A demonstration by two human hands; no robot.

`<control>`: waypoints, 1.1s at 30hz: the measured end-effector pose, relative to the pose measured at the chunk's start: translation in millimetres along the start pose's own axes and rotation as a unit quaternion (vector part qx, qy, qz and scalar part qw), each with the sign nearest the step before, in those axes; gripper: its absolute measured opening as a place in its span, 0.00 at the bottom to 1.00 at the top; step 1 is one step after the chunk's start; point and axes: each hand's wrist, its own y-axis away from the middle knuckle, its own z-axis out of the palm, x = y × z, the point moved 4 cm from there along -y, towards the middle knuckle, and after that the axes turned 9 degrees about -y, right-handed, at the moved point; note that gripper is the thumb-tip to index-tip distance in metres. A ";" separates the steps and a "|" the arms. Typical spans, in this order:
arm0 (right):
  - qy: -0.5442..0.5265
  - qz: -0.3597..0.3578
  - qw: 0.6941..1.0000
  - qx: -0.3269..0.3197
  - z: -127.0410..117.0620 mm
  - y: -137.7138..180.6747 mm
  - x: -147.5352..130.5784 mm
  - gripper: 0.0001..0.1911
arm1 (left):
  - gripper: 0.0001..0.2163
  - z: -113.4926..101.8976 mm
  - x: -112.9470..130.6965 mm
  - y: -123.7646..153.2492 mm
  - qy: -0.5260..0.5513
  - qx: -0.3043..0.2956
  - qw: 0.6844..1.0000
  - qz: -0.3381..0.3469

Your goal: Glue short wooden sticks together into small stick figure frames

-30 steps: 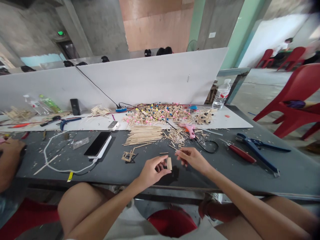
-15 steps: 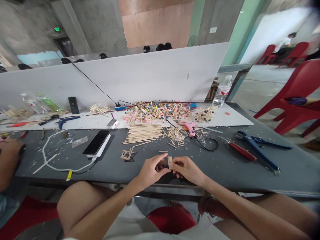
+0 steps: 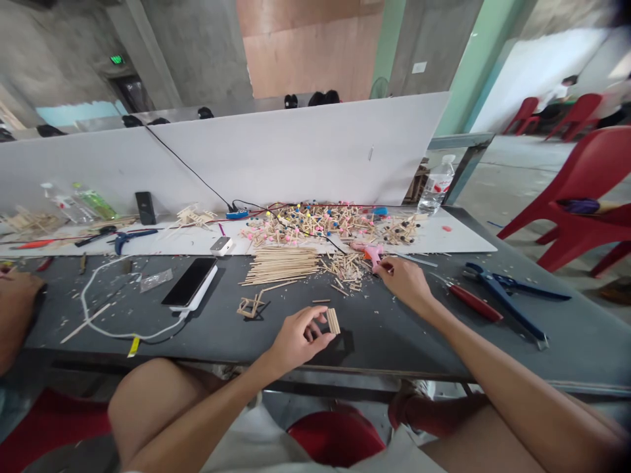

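My left hand (image 3: pixel 298 335) pinches a small flat panel of short wooden sticks (image 3: pixel 334 321) by its ends, thumb below and fingers above, over the front of the table. Farther forward and to the right, my right hand (image 3: pixel 405 279) has its fingers closed around the handle of a pink hot glue gun (image 3: pixel 373 253), which lies on the table; part of the handle is hidden by the fingers. Left of my left hand sits a small open frame of glued sticks (image 3: pixel 250 306). A single short stick (image 3: pixel 321 301) lies just beyond my left fingers.
Long sticks (image 3: pixel 280 265) lie in a pile, short offcuts (image 3: pixel 346 270) beside them. Behind is a heap of sticks with coloured ends (image 3: pixel 315 222). Blue pliers (image 3: pixel 513 295) and a red-handled tool (image 3: pixel 476 302) lie right; a phone (image 3: pixel 192 282) with white cable left. Another person's hand (image 3: pixel 20 295) is far left.
My right hand has let go of the stick panel and moved forward and right to the glue gun's handle. My left hand keeps the panel, now slightly tilted.
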 end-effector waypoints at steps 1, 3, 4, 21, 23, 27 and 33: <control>0.026 0.001 1.000 0.007 1.4 -8.9 8.6 0.13 | 0.20 -0.1 0.2 0.0 0.005 0.001 1.000 0.000; 0.050 0.003 0.999 -0.001 9.8 -22.5 21.0 0.16 | 0.20 -1.0 1.5 -0.1 0.004 0.002 1.000 -0.001; 0.051 0.009 0.999 -0.007 15.2 -27.5 25.2 0.17 | 0.20 -1.6 2.3 -0.1 0.001 0.002 1.000 -0.003; -0.275 0.197 0.940 0.030 26.2 -39.8 31.1 0.09 | 0.21 -6.1 2.6 -2.5 0.047 -0.002 0.995 -0.088; -0.345 0.198 0.917 0.001 29.2 -34.3 19.9 0.08 | 0.20 -7.7 2.2 -3.1 0.055 0.003 0.993 -0.106; -0.440 0.181 0.879 -0.043 24.7 -18.7 -8.8 0.09 | 0.20 -10.2 2.4 -4.1 0.087 0.020 0.988 -0.127; -0.458 0.073 0.886 -0.011 4.8 10.1 -33.5 0.16 | 0.24 -6.8 -0.5 -5.1 0.220 0.026 0.956 -0.194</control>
